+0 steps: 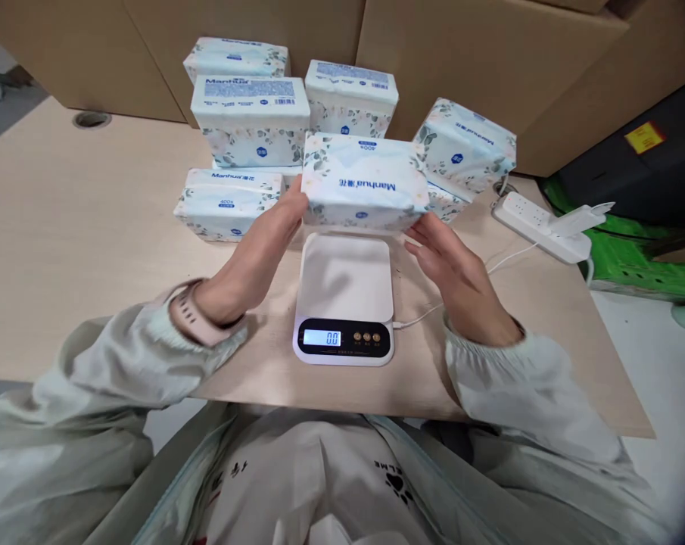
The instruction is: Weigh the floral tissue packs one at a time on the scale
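Observation:
Between my two hands is a white and pale-blue tissue pack (365,182) with flower print, held up above the far part of a white digital scale (347,280). My left hand (268,235) grips the pack's left end, its fingers partly hidden behind it. At the lower right corner, my right hand (447,261) has its fingers against the pack. The scale's lit display (322,337) reads 0.0, and a shadow falls on its bare plate.
More tissue packs, some stacked (251,121), stand behind and left, with another tilted pack (467,144) at right. Large cardboard boxes (274,23) line the table's back. A white power strip (540,227) lies at right; a white cable (421,316) runs to the scale.

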A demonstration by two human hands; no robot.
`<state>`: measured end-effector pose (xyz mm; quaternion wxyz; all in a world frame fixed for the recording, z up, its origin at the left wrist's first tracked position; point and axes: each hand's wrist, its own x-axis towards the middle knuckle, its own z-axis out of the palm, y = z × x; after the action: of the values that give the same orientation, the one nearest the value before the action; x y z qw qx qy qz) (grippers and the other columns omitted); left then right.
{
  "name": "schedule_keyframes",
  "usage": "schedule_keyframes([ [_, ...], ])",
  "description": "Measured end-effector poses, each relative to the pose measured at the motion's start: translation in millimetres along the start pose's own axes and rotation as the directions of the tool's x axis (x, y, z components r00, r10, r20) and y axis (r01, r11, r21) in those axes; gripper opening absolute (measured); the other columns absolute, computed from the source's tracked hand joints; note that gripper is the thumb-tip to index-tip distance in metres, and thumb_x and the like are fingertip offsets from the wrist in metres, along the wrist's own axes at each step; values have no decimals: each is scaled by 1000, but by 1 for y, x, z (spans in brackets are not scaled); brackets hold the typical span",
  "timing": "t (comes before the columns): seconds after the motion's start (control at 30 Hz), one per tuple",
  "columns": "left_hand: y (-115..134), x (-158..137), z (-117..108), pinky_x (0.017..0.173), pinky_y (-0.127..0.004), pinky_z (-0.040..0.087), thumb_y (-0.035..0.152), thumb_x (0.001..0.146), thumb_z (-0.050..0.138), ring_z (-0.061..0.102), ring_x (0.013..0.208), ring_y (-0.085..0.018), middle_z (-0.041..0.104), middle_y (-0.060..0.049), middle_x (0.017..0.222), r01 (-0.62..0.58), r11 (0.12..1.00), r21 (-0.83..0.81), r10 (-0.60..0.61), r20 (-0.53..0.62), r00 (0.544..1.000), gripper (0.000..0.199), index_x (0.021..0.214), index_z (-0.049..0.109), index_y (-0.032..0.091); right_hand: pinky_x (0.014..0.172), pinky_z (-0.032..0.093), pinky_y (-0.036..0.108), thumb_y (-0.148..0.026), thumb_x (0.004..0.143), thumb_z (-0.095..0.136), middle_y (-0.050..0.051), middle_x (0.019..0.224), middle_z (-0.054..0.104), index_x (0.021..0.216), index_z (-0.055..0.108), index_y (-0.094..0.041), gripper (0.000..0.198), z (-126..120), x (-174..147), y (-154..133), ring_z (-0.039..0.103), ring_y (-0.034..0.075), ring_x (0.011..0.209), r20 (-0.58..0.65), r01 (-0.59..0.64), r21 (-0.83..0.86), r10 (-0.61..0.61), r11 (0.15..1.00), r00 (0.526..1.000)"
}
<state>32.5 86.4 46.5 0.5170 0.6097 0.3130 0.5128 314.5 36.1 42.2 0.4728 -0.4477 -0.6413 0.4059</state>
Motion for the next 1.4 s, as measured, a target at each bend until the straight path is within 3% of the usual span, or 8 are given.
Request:
schedule_keyframes([
  [0.03, 13, -16, 1, 143, -61, 30, 65, 105, 66, 41, 168, -34, 63, -3, 161, 51, 999, 6, -51, 86, 995, 47, 137, 78, 32, 132, 51, 54, -53, 103, 72, -5, 169, 60, 158, 59, -47, 57, -2, -16, -9, 57, 26, 159, 15, 12, -17, -12, 1000, 1000],
  [0.1, 28, -47, 4, 147, -58, 20, 64, 107, 63, 30, 173, -33, 58, 0, 167, 140, 990, 8, -140, 99, 985, 50, 145, 74, 34, 130, 55, 51, -46, 105, 70, -6, 170, 59, 160, 55, -51, 58, -3, -46, -18, 58, 25, 158, 45, 28, -45, -26, 999, 999],
  [0.23, 16, -85, 3, 145, -62, 19, 53, 108, 65, 29, 173, -33, 57, 2, 169, 174, 984, 44, -176, 34, 984, 51, 156, 66, 39, 124, 60, 49, -41, 105, 70, -1, 163, 67, 159, 60, -47, 55, 6, -75, -5, 69, 25, 147, 28, -15, -59, 17, 998, 999],
  [0.37, -13, -94, -1, 146, -54, 22, 50, 109, 64, 36, 170, -31, 52, -1, 174, 82, 994, 77, -71, -137, 988, 54, 161, 63, 34, 114, 64, 49, -50, 107, 64, 6, 132, 84, 130, 81, -32, 34, 11, -64, 24, 80, 25, 123, -248, -45, -45, 33, 998, 968],
  [0.43, -22, -94, -3, 146, -52, 23, 49, 111, 61, 38, 169, -30, 50, -2, 175, 55, 997, 51, -43, -205, 978, 54, 162, 62, 32, 109, 65, 48, -54, 108, 60, 7, 120, 86, 119, 84, -28, 37, 10, -56, 34, 81, 25, 112, -386, -32, -9, 26, 999, 922],
  [0.5, -27, -96, -5, 146, -52, 27, 48, 112, 58, 40, 168, -29, 52, -2, 174, 50, 999, 15, -45, -223, 974, 52, 161, 62, 33, 104, 64, 46, -54, 109, 59, 7, 112, 87, 113, 85, -27, 38, 9, -52, 39, 80, 24, 105, -440, -28, 29, 37, 999, 897],
  [0.93, -27, -96, -6, 144, -50, 35, 57, 110, 58, 45, 166, -28, 60, 10, 166, 88, 995, -53, -97, -202, 975, 45, 150, 71, 44, 100, 58, 40, -50, 109, 59, 4, 111, 85, 110, 87, -29, 35, 10, -57, 35, 76, 22, 106, -366, -58, 42, 69, 997, 928],
  [1.4, -28, -95, -8, 145, -54, 33, 55, 113, 55, 47, 165, -29, 61, 9, 165, 86, 995, -53, -93, -166, 982, 43, 151, 70, 44, 99, 57, 41, -51, 109, 60, 2, 110, 85, 110, 87, -32, 33, 11, -58, 32, 75, 22, 106, -362, -44, 46, 58, 998, 930],
])
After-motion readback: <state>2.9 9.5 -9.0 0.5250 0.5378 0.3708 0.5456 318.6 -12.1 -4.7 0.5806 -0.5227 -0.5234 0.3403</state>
